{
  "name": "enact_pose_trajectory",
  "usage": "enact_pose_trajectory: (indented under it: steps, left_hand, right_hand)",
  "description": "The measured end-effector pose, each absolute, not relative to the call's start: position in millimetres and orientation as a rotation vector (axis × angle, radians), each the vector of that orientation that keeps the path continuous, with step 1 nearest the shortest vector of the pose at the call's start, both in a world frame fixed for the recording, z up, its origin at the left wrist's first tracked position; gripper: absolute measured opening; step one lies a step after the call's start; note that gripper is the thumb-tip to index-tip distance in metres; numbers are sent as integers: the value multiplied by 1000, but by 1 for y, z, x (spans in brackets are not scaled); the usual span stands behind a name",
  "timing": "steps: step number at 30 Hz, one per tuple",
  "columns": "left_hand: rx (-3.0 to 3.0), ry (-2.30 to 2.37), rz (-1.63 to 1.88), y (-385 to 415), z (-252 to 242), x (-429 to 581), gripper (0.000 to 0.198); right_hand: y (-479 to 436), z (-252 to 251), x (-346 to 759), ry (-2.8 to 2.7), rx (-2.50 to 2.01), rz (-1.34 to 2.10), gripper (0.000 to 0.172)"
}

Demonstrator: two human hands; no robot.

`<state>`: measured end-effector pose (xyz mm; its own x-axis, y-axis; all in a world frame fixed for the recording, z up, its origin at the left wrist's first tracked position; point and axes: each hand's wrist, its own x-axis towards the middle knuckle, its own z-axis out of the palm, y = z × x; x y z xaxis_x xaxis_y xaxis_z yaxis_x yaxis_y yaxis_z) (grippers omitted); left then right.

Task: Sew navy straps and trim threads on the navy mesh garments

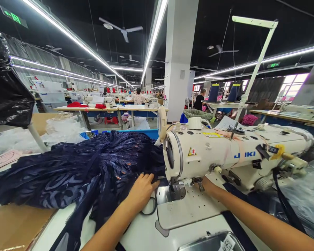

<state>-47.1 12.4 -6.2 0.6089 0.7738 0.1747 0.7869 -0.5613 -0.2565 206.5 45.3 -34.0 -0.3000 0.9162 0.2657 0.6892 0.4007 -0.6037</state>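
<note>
A big heap of dark navy patterned fabric (75, 170) lies on the sewing table to the left of a cream JUKI sewing machine (235, 153). My left hand (142, 188) rests flat on the fabric's edge, fingers stretched toward the needle area (174, 186). My right hand (208, 184) reaches under the machine's arm, just right of the presser foot; its fingers are hidden behind the machine head.
A brown cardboard sheet (13, 226) lies at the near left. Black plastic wrap (5, 83) hangs at upper left, and clear plastic (303, 198) at right. Two navy thread cones (223, 92) stand behind the machine. Other people sit at distant tables (138, 97).
</note>
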Motion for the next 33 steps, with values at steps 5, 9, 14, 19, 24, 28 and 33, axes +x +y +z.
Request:
enact_pose_trajectory:
  steps: [5,9,14,19,24,28,33]
  left_hand:
    - [-2503,-1286,-67,12,-7,-49,43]
    - [-2494,-1277,-58,9,-7,-47,38]
    - [-2467,-1273,-40,5,-6,-44,33]
    - [-2432,-1299,-33,0,-3,-49,32]
    - [-2410,-1343,-24,-8,2,-61,31]
    - [-2357,-1440,-80,-14,7,-78,34]
    - [-2406,-1524,-302,-37,14,-87,26]
  right_hand:
    - [31,-35,208,-2168,-1476,329,16]
    - [18,-29,216,-2216,-1595,129,21]
    - [9,-22,235,-2215,-1757,-156,14]
    - [10,-25,243,-2219,-1888,-270,10]
    - [11,-23,244,-2276,-1912,-245,10]
    - [10,-19,246,-2265,-1968,-215,11]
    - [15,-20,243,-2224,-2029,-160,21]
